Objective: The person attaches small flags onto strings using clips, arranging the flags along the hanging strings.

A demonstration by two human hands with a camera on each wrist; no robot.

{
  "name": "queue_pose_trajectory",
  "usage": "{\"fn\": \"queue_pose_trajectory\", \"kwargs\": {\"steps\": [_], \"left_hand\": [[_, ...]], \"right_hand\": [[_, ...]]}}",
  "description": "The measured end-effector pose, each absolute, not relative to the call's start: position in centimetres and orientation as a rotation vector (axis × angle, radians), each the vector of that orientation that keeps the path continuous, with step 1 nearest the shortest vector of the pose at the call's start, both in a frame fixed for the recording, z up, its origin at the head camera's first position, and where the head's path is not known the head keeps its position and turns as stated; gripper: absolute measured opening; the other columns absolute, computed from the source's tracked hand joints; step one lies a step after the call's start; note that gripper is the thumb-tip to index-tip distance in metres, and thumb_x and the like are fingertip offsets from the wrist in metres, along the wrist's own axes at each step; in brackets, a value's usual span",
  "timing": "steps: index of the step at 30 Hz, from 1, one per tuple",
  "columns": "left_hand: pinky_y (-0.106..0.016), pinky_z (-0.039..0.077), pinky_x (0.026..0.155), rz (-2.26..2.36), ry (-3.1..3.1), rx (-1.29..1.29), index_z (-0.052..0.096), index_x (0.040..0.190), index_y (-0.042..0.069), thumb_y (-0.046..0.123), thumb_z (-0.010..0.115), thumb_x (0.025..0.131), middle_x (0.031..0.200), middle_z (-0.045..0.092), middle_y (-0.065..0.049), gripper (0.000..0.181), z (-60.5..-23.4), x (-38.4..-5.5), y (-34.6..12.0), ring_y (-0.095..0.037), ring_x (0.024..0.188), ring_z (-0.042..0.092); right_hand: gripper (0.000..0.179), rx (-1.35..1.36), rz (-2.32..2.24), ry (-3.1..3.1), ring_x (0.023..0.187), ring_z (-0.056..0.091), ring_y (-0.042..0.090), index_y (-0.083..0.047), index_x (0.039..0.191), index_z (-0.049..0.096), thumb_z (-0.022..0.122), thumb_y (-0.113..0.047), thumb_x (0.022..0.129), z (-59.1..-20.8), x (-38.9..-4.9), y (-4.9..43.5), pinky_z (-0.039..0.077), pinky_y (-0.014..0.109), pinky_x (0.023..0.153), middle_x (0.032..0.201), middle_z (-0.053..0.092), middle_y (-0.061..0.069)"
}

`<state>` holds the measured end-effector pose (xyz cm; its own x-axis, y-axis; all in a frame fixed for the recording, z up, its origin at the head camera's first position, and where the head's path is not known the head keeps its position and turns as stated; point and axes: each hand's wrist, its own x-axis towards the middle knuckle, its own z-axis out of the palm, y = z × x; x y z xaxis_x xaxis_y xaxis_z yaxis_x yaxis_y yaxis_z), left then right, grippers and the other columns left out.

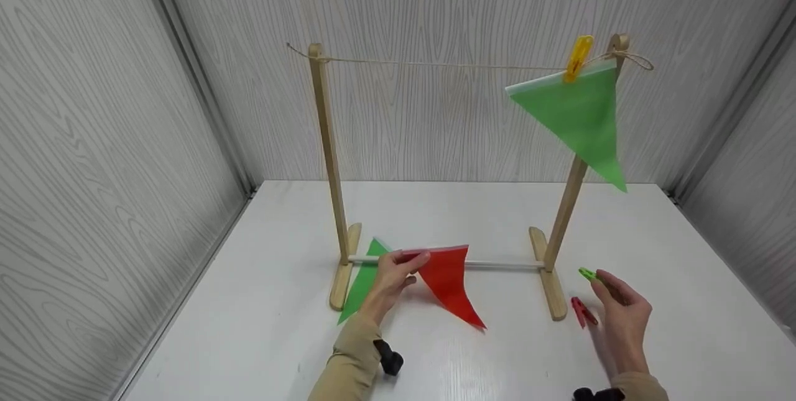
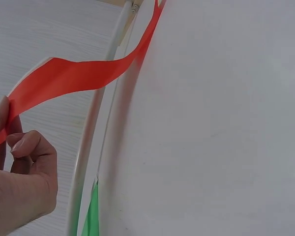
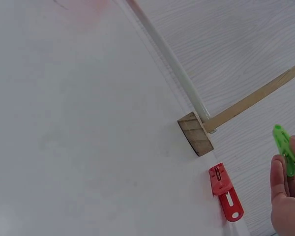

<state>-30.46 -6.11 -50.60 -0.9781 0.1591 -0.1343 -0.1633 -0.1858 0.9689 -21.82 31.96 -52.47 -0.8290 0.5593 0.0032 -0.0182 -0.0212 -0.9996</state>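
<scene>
Between thumb and fingers, my left hand pinches a red triangular pennant by its top edge, lifted in front of the stand's white crossbar. My right hand holds a light green clothespin above the table at the right. Below it, a red clothespin lies on the table. A green pennant rests by the left foot of the stand, partly hidden by my left hand and forearm. Another green pennant hangs from the string, held by a yellow clothespin.
A wooden stand has a left post and a right post on flat wooden feet. Thin string runs between the post tops, tied in a loop at the right. Grey wood-grain panels enclose the white table.
</scene>
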Motion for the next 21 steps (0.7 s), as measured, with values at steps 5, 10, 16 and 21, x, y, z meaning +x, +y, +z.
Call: {"fn": "queue_pose_trajectory", "kwargs": {"steps": [5, 10, 16, 21], "left_hand": [[-0.021, 0.046, 0.062, 2.302, 1.851, -0.001, 0.070, 0.111, 0.000, 0.023, 0.077, 0.090, 0.087, 0.070, 0.003, 0.032, -50.2, -30.5, -6.0, -0.013, 0.079, 0.055], [-0.021, 0.047, 0.062, 2.312, 1.858, 0.001, 0.070, 0.113, 0.001, 0.025, 0.077, 0.091, 0.089, 0.072, 0.003, 0.033, -49.7, -30.6, -5.8, -0.014, 0.080, 0.057], [-0.022, 0.048, 0.064, 2.318, 1.851, 0.021, 0.070, 0.115, 0.001, 0.025, 0.076, 0.091, 0.091, 0.073, 0.002, 0.035, -49.3, -30.6, -5.8, -0.015, 0.081, 0.058], [-0.024, 0.050, 0.068, 2.339, 1.839, 0.055, 0.069, 0.117, 0.001, 0.026, 0.076, 0.091, 0.094, 0.073, 0.001, 0.037, -48.7, -30.6, -5.9, -0.015, 0.082, 0.061]], "right_hand": [[0.038, -0.437, 2.110, -1.639, 0.101, 0.069, -0.002, -0.001, 0.129, 0.065, 0.070, -0.014, 0.094, -51.9, -21.9, 31.5, 0.052, 0.009, 0.090, 0.112, 0.069, -0.013], [0.029, -0.257, 2.231, -1.415, 0.098, 0.075, 0.008, 0.005, 0.122, 0.067, 0.066, -0.001, 0.094, -50.8, -22.1, 30.8, 0.056, 0.019, 0.090, 0.110, 0.072, 0.001], [0.022, -0.124, 2.322, -1.181, 0.093, 0.076, 0.016, 0.012, 0.113, 0.070, 0.061, 0.005, 0.095, -49.6, -22.5, 29.8, 0.056, 0.024, 0.092, 0.102, 0.077, 0.011], [0.024, 0.032, 2.309, -1.143, 0.094, 0.075, 0.018, 0.017, 0.115, 0.066, 0.054, 0.005, 0.099, -49.2, -22.7, 29.1, 0.054, 0.024, 0.097, 0.102, 0.075, 0.013]]}}
